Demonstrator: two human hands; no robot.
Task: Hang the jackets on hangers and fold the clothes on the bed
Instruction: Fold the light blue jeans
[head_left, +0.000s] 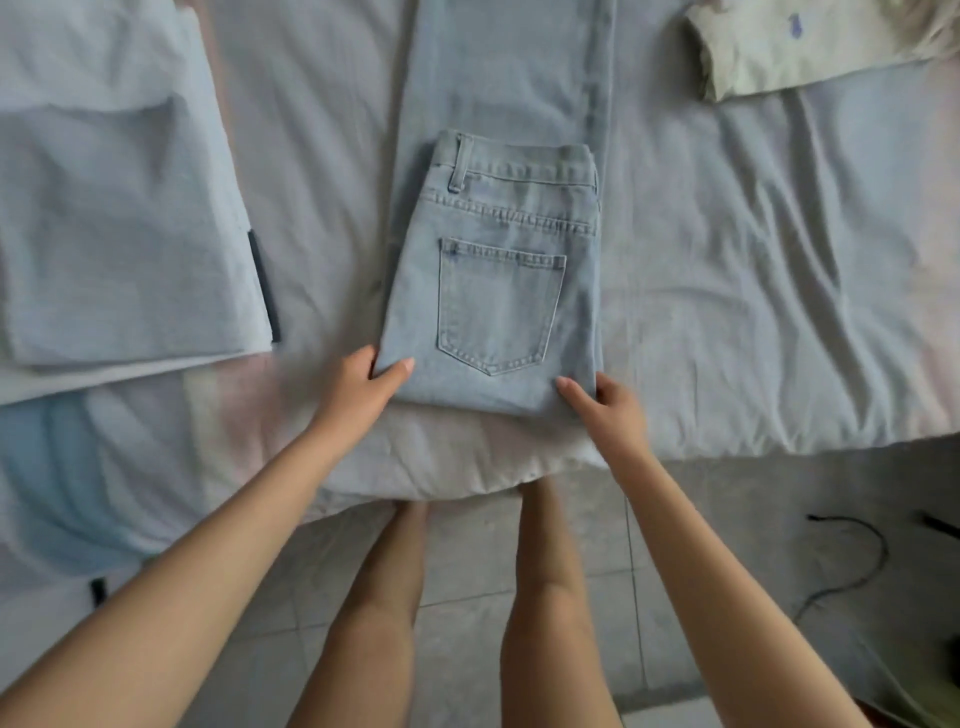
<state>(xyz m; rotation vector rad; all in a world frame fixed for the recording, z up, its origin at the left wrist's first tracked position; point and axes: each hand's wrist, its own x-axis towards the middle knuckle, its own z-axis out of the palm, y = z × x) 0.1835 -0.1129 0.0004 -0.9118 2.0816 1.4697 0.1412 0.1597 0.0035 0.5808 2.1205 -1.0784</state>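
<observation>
Mid-bed, close to the near edge: light-blue denim jeans (498, 291), waist section folded back-pocket-up over the legs, these running straight away past the top of the view; near-left corner pinched by the left hand (363, 384), thumb on top, near-right corner gripped likewise by the right hand (608, 410). Bare crumpled pale bedsheet (753, 260) on both sides of the denim, wider to the right. Further out, well apart: folded pale-blue garment (119, 223) at left, folded cream shirt (795, 47) at far right, grey tiled floor (727, 545) below the bed's edge.
</observation>
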